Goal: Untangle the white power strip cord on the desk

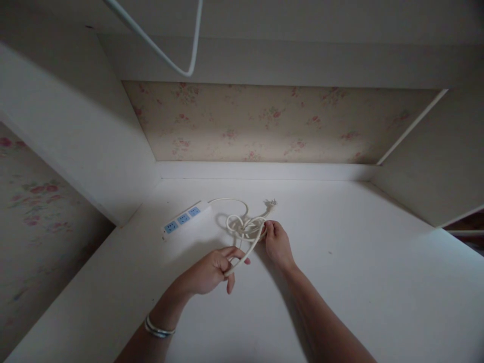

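Note:
A white power strip (pixel 184 217) with blue sockets lies on the white desk (pixel 340 262). Its cream cord (pixel 242 227) runs right into a loose tangle of loops, and the plug (pixel 270 203) rests just beyond them. My left hand (pixel 212 272) has its fingers curled round a loop of the cord at the near end of the tangle. My right hand (pixel 277 243) pinches the cord at the tangle's right side, below the plug. A silver bracelet (pixel 158 328) sits on my left wrist.
The desk sits in a white alcove with floral wallpaper (pixel 272 123) behind and white panels on both sides. A white wire hanger shape (pixel 177 50) hangs overhead at the top. More floral wall (pixel 34 212) shows at the far left.

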Demonstrator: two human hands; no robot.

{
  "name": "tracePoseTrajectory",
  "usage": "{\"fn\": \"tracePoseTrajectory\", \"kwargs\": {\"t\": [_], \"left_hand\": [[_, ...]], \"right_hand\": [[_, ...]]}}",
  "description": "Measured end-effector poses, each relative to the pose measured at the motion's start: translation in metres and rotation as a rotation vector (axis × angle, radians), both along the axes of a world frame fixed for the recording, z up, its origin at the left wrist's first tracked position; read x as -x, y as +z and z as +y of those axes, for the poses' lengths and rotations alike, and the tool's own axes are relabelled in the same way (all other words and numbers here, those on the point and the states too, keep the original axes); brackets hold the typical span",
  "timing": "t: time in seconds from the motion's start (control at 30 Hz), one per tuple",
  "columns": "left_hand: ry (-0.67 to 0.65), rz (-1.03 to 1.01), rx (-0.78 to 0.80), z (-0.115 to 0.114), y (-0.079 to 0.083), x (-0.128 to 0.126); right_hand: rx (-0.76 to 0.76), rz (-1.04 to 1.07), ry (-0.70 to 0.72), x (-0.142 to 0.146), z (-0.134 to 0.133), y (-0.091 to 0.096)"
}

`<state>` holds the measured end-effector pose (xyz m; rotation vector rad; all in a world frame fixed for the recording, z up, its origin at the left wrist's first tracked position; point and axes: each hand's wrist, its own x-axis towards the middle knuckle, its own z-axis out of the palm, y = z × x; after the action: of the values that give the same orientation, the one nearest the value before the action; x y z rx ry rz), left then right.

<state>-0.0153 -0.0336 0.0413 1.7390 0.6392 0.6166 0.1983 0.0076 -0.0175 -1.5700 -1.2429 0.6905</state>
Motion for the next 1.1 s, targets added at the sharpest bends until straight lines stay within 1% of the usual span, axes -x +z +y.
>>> {"fn": "tracePoseTrajectory", "kwargs": {"t": [0.03, 0.1, 0.17, 0.2, 0.27, 0.4, 0.47, 0.63, 0.77, 0.87, 0.97, 1.03, 1.1], "left_hand": [[-0.029, 0.028, -0.012, -0.001, -0.001, 0.0], [-0.096, 0.066, 0.014, -0.002, -0.004, -0.001], [-0.146, 0.084, 0.086, -0.002, -0.006, -0.002], [-0.151, 0.084, 0.136, -0.002, -0.007, -0.002], [-0.11, 0.041, 0.266, -0.002, -0.006, -0.004], [0.079, -0.175, 0.59, 0.0, -0.005, -0.01], [0.128, -0.196, 0.647, 0.0, -0.006, -0.013], [0.21, -0.221, 0.518, -0.003, -0.01, -0.019], [0.258, -0.214, 0.508, -0.003, -0.009, -0.018], [0.305, -0.281, 0.499, -0.001, -0.008, -0.016], [0.301, -0.369, 0.498, 0.001, -0.008, -0.012], [0.257, -0.423, 0.476, 0.002, -0.01, -0.008], [0.193, -0.441, 0.413, 0.002, -0.012, -0.002]], "right_hand": [[-0.002, 0.001, -0.002, 0.0, 0.0, 0.0], [-0.005, 0.008, 0.009, 0.001, -0.001, 0.001], [-0.013, 0.025, 0.035, 0.002, -0.002, 0.004], [-0.022, 0.033, 0.051, 0.003, -0.003, 0.006], [-0.045, 0.037, 0.077, 0.005, -0.005, 0.009], [-0.053, 0.021, 0.115, 0.01, -0.008, 0.016], [-0.043, 0.023, 0.143, 0.013, -0.01, 0.017], [-0.026, 0.04, 0.238, 0.018, -0.014, 0.019], [-0.022, 0.084, 0.291, 0.021, -0.015, 0.021], [-0.046, 0.127, 0.31, 0.02, -0.014, 0.023], [-0.07, 0.145, 0.259, 0.016, -0.009, 0.022], [-0.088, 0.146, 0.177, 0.011, -0.006, 0.02], [-0.102, 0.153, 0.091, 0.006, -0.001, 0.016]]}}
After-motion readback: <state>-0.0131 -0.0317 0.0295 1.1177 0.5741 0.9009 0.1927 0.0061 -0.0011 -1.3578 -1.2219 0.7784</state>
